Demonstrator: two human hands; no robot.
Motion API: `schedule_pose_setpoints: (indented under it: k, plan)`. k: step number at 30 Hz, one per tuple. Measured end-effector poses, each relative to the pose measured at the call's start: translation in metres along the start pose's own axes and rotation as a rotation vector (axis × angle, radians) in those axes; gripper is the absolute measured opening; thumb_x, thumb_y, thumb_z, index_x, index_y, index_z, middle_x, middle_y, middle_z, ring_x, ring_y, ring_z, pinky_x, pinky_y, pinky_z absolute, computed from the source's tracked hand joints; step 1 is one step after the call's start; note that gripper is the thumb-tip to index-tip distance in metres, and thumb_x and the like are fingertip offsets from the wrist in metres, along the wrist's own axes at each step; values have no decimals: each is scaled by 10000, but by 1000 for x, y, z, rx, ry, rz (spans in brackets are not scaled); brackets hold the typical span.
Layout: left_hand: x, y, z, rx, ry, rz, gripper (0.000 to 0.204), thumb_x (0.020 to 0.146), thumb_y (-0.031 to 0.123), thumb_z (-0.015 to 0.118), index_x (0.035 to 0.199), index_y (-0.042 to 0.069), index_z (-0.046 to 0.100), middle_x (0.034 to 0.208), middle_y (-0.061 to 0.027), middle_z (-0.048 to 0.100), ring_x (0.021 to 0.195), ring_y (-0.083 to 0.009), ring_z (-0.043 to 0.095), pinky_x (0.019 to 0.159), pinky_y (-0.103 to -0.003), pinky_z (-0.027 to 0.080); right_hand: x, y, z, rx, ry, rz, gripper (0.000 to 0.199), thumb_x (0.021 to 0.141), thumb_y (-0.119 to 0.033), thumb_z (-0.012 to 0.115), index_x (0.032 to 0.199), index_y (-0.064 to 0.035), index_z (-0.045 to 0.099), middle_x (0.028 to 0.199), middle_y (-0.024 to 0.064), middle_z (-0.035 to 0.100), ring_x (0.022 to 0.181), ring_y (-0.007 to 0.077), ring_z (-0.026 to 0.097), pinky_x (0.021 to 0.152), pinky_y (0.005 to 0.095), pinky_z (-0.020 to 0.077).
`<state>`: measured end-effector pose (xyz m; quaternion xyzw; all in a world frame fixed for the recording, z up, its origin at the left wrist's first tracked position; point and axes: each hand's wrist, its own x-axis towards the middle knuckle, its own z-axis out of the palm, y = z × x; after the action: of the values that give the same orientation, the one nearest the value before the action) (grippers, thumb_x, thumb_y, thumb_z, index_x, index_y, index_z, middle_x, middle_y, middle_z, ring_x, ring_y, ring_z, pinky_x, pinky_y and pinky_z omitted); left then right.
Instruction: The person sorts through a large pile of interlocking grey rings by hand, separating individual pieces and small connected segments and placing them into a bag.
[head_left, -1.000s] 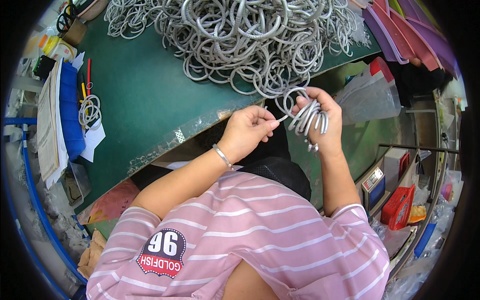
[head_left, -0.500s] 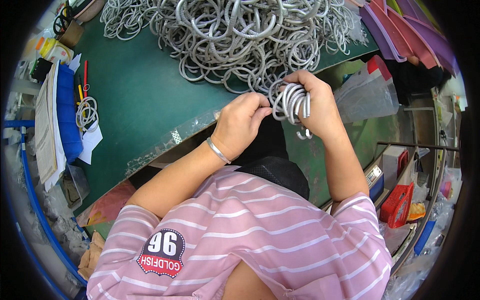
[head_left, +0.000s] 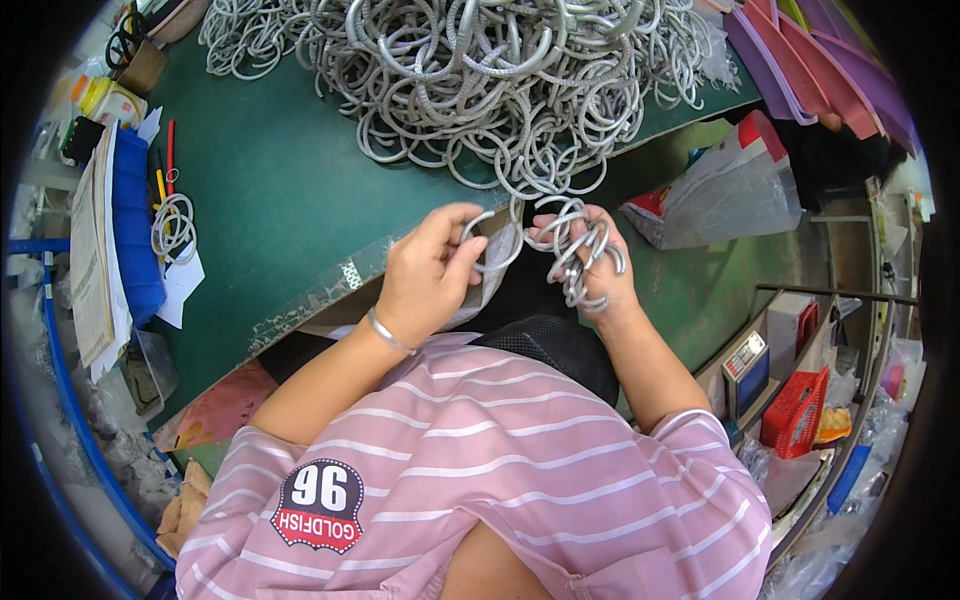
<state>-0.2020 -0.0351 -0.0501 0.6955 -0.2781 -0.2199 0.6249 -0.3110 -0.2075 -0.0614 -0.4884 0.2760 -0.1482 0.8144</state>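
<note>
My left hand (head_left: 425, 275) pinches a thin grey open ring (head_left: 518, 240), shaped like an unclosed bangle, between thumb and fingers near the table's front edge. Beside it on the right, my right hand (head_left: 617, 287) has its fingers curled around a tangled bunch of similar open rings (head_left: 577, 266). Part of that hand is hidden behind the rings. Beyond both hands, a large heap of the same grey rings (head_left: 470, 110) covers the back of the green table (head_left: 260, 170), and its nearest rings reach the table edge.
A blue file box (head_left: 138, 220) with papers stands at the left, beside pens and a coil of white cord (head_left: 174, 228). Pink and purple bins (head_left: 785, 55) are at the far right, above a clear plastic bag (head_left: 730, 195). A red basket (head_left: 795, 412) sits lower right.
My hands have come nearer my body, the left also shifting left. A single ring now shows in the left hand. The right hand has turned, and its bunch hangs more loosely.
</note>
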Motion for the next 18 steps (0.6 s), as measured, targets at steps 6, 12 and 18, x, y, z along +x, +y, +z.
schedule_pose_setpoints:
  k: [6,12,18]
  plan:
    - [-31,-19,-33,528,-105,258,314,810,-18,611,1119,-40,559,828,-145,617,621,-178,641,557,-278,499,-2,17,-18,-35,-32,20,212,916,-192,555,1052,-55,467,1014,158,627,793,179,635,473,216,509]
    - [-30,-36,-34,462,-358,-182,434,849,123,619,1218,-68,490,1068,-200,622,968,-226,627,805,-306,493,-2,13,-9,-38,-10,4,233,875,-177,623,989,-33,480,922,131,652,640,128,594,459,215,478]
    - [15,-16,31,-870,-236,-578,341,930,259,546,1170,18,527,979,-52,605,814,-109,562,716,-244,479,-3,-7,-2,-127,10,-7,225,864,-192,642,949,-18,527,748,82,623,519,105,538,423,198,427]
